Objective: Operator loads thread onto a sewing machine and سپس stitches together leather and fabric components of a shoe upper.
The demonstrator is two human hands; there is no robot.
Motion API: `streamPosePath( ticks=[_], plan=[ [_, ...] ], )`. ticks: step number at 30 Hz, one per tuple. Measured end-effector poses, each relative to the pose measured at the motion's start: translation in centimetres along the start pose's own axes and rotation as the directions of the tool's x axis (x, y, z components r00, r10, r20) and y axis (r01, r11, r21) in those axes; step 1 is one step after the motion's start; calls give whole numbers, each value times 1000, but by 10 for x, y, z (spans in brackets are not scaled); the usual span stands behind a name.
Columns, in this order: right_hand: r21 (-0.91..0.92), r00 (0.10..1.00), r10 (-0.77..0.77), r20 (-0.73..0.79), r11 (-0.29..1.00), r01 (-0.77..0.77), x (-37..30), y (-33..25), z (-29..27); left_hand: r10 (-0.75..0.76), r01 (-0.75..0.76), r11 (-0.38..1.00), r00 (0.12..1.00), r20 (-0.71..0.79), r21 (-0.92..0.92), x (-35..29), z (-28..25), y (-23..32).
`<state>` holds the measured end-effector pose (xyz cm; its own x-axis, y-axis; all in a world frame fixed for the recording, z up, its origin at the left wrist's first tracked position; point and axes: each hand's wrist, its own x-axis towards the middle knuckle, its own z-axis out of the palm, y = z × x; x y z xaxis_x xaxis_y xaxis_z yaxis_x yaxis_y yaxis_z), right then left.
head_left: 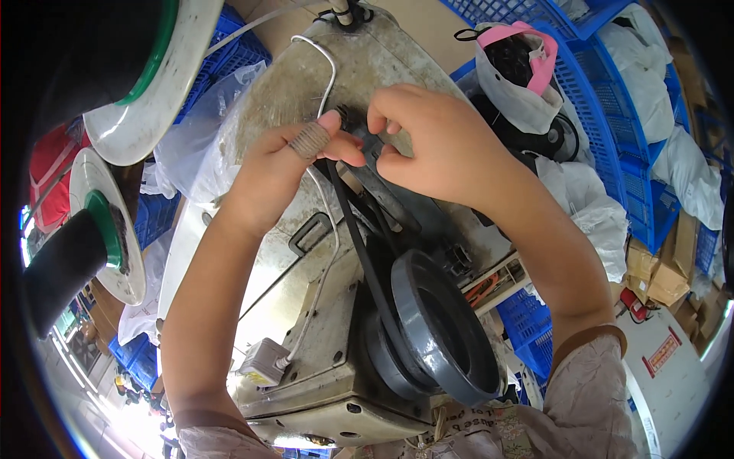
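Both hands are above a worn beige metal machine (382, 46). My left hand (279, 164) is curled, its thumb laid over the fingers; a ribbed tan wrap (310, 141) goes round the thumb. Whatever those fingers hold, if anything, is too small or hidden to make out. Just to the right, my right hand (443, 145) has loosely bent fingers, with a gap between thumb and index finger and nothing visible in it. Below the hands, a black belt (359, 241) runs down to a large grey pulley wheel (443, 329). A white cable (332, 237) passes behind my left hand.
Large white-flanged spools (107, 229) with green rings and black cores stand at the left. A white bag with pink trim (520, 76) sits at the upper right, beside stacked blue crates (589, 107). A white plug box (264, 361) is on the machine's near left.
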<state>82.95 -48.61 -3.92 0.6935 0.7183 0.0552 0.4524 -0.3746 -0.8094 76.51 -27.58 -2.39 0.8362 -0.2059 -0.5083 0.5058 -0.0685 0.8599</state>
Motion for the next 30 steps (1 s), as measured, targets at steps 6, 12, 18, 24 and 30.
streamPosePath(
  ticks=[6,12,18,24,30],
  plan=[
    [65,998,-3,64,998,-2,-4,4,-7,27,-29,995,999,19,97,1,4,4],
    [94,998,-63,-9,994,64,-3,3,-9,56,-59,968,998,20,243,-4,5,12],
    [36,985,-58,160,998,53,-3,8,-11,60,-61,979,998,15,194,-5,4,10],
    [-22,987,-111,113,993,114,1,16,-5,79,-66,986,994,-76,153,0,10,0],
    [-60,992,-64,113,996,71,2,13,0,144,-63,886,979,-143,460,1,14,1]
  ],
)
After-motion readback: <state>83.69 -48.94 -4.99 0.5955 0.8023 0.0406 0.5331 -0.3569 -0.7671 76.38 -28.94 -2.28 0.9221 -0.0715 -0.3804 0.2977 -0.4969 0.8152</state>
